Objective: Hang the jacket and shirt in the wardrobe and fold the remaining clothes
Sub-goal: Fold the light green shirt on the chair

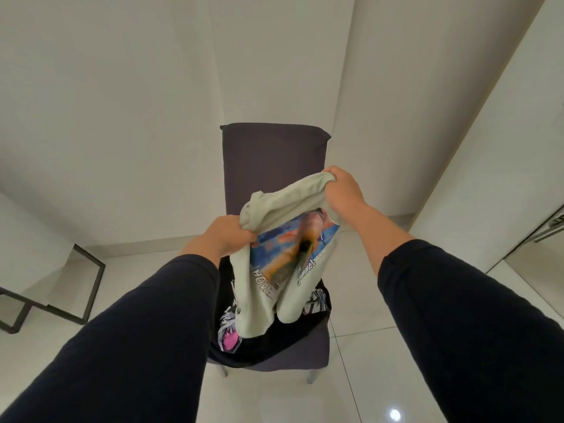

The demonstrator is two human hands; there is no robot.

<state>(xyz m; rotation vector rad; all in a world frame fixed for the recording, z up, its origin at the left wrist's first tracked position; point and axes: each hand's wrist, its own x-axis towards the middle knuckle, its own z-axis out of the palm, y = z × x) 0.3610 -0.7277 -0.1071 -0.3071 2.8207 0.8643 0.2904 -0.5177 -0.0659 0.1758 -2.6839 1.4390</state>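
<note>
Person stands over a dark-covered chair point(268, 154), both arms in dark long sleeves stretched out ahead, holding up a pale green T-shirt point(290, 300) in the air just above the seat. Left hand point(225, 236) is fisted tight on a bunched corner of the fabric at the near, lower end; right hand point(341, 187) is fisted the same way on the far, higher end, fingers curled over and pressed into the cloth. The stretch between the two fists is taut and rolled, so this looks like gripping the top edge or shoulders to shake it out and find its shape before folding, though which edge exactly I can't tell. The rest hangs down crumpled, bottom just about touching the pile below. Print on the front is a blue-and-orange picture; script word "Summer" reads clearly, plus block letters ending "...OA" sideways, rest lost in a crease. Under it, on the seat, lies a black T-shirt point(268, 340) with a cartoon-style graphic in white and pink, no readable text. It's likely waiting its turn, the chair serving as the holding spot. No wardrobe interior, jacket or hangers in sight. Black metal frame point(91, 288) stands on the tiled floor to the left.
</note>
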